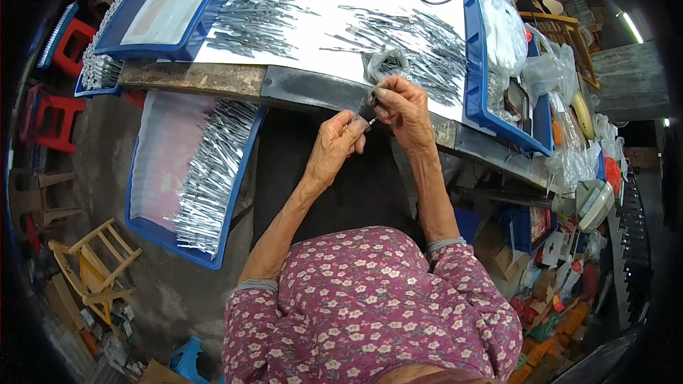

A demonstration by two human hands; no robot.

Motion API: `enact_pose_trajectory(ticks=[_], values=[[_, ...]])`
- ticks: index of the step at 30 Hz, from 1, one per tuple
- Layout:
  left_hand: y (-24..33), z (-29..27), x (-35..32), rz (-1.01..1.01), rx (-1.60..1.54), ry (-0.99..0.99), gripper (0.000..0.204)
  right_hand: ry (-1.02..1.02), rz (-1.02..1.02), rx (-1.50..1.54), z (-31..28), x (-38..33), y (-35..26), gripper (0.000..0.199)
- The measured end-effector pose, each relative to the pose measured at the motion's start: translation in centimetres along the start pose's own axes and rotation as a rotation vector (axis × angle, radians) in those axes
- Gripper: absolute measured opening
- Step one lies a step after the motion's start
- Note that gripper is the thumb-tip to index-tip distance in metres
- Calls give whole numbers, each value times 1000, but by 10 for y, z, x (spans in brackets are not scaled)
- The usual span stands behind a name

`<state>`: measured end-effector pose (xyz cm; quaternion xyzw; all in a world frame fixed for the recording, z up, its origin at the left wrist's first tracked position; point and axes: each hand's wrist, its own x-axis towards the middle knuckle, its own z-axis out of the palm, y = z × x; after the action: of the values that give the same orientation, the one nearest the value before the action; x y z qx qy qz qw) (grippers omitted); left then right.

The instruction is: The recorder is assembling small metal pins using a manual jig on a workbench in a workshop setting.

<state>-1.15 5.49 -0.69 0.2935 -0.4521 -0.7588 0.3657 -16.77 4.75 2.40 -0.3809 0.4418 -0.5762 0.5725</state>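
Both of my hands meet just in front of the table's near edge. My left hand (330, 146) is closed in a pinch on a thin metal rod (371, 121), whose shiny tip points toward the right hand. My right hand (407, 112) pinches a small dark piece (373, 100) close to that rod; its exact kind is too small to tell. Just beyond the fingers, a clear plastic bag (388, 62) of small dark parts lies on the white tabletop. Loose piles of thin metal rods (260, 23) spread to its left, and more rods (420, 39) lie around and behind it.
Below the table at left, a blue tray (132, 192) holds many silvery rods. Another blue tray (186, 46) stands on the table's left, and a blue crate (475, 110) with plastic bags on its right. Red stools (57, 124) and a wooden stool (96, 263) stand at left.
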Motion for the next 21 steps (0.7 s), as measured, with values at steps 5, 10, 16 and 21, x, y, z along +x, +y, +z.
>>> enact_pose_trajectory(ticks=[5, 10, 16, 21], values=[[-1, 0, 0, -24, -39, -6, 22, -22, -9, 53, 0, 0, 1, 10], [2, 1, -1, -44, -45, -20, 23, -12, -10, 51, 2, 1, 4, 9], [0, -1, -2, -28, -43, -21, 22, -35, -21, 72, 2, 1, 6, 9], [2, 0, -5, -30, -48, -13, 22, -24, -10, 94, 4, 1, 7, 8]])
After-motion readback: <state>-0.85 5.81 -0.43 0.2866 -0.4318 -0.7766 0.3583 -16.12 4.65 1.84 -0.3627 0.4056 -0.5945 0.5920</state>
